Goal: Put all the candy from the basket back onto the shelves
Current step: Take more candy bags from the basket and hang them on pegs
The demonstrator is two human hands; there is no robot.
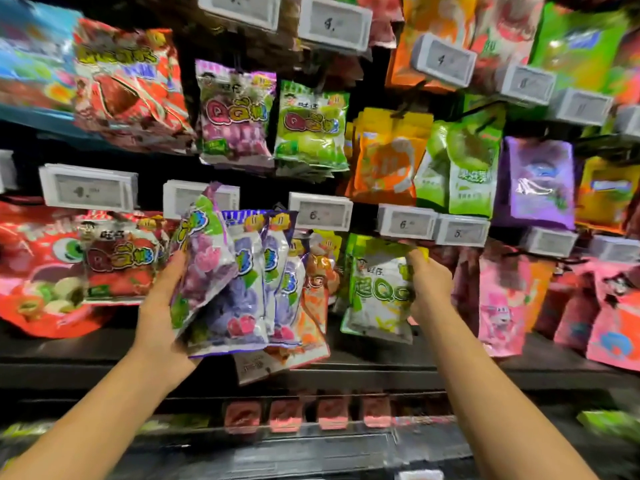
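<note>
Your left hand [162, 306] grips a fan of glossy purple-and-white plastic candy bags [221, 278], their lower edges hanging over the dark shelf lip [363, 370]. Your right hand [427, 285] pinches the top corner of a green-and-white plastic candy bag [377, 292] just under a white price tag [405, 221]. Between your hands hang orange foil bags [317, 289]; open room lies below your wrists.
</note>
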